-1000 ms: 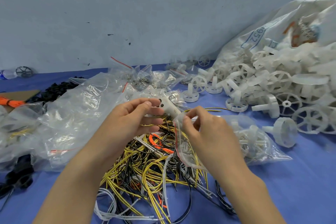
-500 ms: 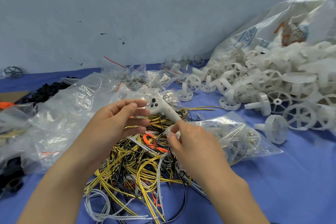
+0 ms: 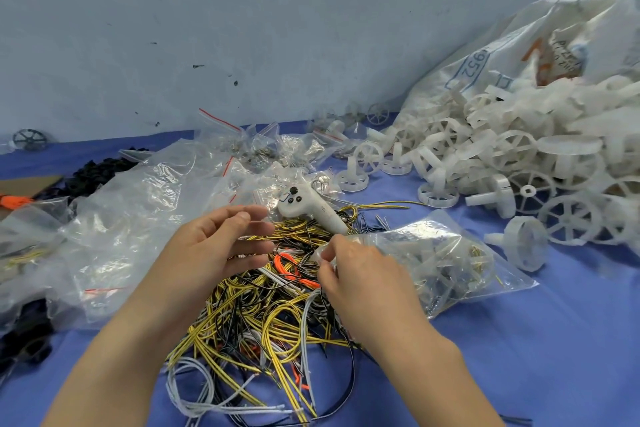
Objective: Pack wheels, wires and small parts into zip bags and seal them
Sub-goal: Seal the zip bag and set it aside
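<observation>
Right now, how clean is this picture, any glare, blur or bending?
Head view: even, soft light with faint shadows; glare streaks on the clear bags; the table edge bows from the wide lens; the wheels at far right smear a little; hands and wires are fairly sharp.

White handheld controller (image 3: 309,206) with black buttons lies on the wire pile, against the blue table cover (image 3: 519,357). Cardboard piece (image 3: 29,184) at far left edge. Scuffed grey wall (image 3: 277,28) behind.
</observation>
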Demonstrator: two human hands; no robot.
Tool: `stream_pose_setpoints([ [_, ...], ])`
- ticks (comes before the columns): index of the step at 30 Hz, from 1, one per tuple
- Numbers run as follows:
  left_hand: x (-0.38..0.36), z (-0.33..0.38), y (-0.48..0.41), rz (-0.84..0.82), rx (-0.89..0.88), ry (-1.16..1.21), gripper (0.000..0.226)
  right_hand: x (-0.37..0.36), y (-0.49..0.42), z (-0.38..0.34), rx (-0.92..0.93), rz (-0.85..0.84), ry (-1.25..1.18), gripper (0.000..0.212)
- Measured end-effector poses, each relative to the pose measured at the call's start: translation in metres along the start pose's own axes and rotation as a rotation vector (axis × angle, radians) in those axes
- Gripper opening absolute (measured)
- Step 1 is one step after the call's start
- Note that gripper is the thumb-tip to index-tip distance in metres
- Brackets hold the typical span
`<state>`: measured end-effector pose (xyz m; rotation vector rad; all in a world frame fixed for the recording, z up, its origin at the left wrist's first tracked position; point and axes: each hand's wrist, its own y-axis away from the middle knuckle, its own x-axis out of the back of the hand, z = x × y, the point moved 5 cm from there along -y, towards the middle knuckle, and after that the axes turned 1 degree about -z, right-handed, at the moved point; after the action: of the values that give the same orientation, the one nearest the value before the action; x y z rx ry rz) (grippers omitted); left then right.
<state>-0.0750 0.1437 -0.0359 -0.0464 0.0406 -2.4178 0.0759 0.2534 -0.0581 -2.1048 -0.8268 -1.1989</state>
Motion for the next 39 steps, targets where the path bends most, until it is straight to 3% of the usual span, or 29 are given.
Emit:
stream_pose_setpoints([
  [22,0.018,0.002,-0.001,0.151,0.002,0.103,0.026,-0.006,0.003,-0.017,0.042,0.057,-0.027,0.013],
  [33,0.043,0.002,0.003,0.252,-0.017,0.130,0.026,0.004,-0.004,-0.001,-0.026,0.216,-0.182,0.012],
  [39,0.110,0.000,0.026,0.525,-0.089,-0.213,0.025,0.006,-0.009,-0.002,-0.045,0.241,-0.180,0.015],
])
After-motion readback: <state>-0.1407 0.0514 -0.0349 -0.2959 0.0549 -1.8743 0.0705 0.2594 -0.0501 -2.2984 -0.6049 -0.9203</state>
